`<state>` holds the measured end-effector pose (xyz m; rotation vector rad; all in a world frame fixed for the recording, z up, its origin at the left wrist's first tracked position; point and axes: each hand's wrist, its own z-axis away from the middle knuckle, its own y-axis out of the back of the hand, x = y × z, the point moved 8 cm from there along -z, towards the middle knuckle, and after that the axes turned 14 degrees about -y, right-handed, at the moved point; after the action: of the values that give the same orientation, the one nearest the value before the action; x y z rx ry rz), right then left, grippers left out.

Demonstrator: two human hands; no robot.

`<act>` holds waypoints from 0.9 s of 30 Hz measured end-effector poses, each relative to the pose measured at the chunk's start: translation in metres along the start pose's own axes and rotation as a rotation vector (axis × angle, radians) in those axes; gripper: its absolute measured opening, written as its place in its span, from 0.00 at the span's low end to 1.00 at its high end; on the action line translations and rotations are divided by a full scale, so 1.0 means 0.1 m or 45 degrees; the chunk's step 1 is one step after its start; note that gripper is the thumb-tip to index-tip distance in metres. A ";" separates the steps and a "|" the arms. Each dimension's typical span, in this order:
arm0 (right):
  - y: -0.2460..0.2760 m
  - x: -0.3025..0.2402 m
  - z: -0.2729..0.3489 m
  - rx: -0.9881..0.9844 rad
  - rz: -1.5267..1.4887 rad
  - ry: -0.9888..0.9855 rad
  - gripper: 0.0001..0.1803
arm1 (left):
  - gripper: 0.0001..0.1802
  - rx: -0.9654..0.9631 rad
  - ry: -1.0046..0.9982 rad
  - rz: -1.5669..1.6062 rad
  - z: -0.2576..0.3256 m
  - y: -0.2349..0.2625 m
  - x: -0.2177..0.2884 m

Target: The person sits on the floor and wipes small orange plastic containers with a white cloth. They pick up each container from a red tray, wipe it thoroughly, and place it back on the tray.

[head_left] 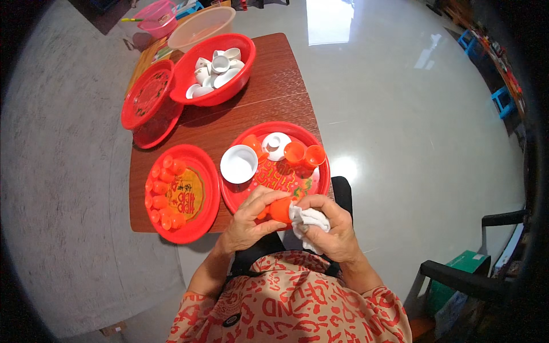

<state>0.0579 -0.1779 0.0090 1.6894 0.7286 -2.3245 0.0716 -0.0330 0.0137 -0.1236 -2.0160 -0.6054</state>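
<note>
So on my brown wooden table [274, 74] there's a red tray [313, 182] near the front right edge with a white bowl [239, 164], a white lid-like piece [277, 145] and a few orange cups [304, 154] on it. At the front left corner sits a red plate [203, 220] with small orange cups [162, 194] ringed along its left side. Toward the far left there's a red basin [237, 86] full of white cups [215, 71], and stacked red plates [143, 103] just beside it at the left edge. Past the far edge: a clear basin [201, 26] and a pink tub [157, 17]. A black chair [474, 283] stands off the right side.
</note>
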 end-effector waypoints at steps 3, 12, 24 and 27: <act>0.02 -0.08 0.01 -0.036 0.076 0.169 0.16 | 0.29 0.045 0.032 0.122 0.01 -0.03 -0.05; 0.04 -0.42 0.02 0.208 0.800 0.761 0.20 | 0.29 -0.014 0.088 0.210 0.04 -0.09 -0.12; 0.02 -0.16 -0.12 0.002 0.701 0.373 0.11 | 0.28 -0.049 -0.081 -0.135 0.03 -0.03 0.01; 0.09 -0.16 -0.13 -0.104 0.454 0.318 0.11 | 0.28 -0.044 -0.073 -0.087 0.04 -0.02 -0.01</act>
<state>0.0780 -0.1815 0.0178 1.9120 0.5019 -1.8450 0.0683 -0.0326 0.0108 -0.0936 -2.0725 -0.6869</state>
